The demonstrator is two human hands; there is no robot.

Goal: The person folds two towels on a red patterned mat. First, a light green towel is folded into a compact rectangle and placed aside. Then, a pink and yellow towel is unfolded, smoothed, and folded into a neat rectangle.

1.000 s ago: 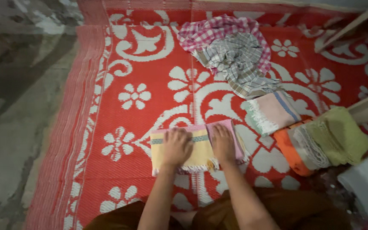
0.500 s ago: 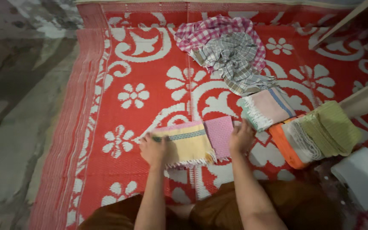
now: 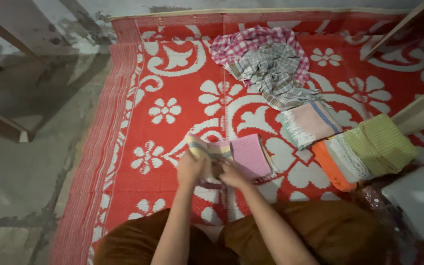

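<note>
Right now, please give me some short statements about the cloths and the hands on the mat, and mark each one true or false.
1. Both hands, left hand and right hand, are on the yellow and pink cloth. True.
2. The checked cloths at the far end of the mat are neatly folded. False: they lie crumpled in a loose heap.
3. A folded green cloth lies on an orange cloth to the person's right. True.
4. The red mat is plain, with no pattern. False: it has white flowers and scrolls.
5. The left hand holds a white cloth. False: a white cloth lies apart, at the far right.
</note>
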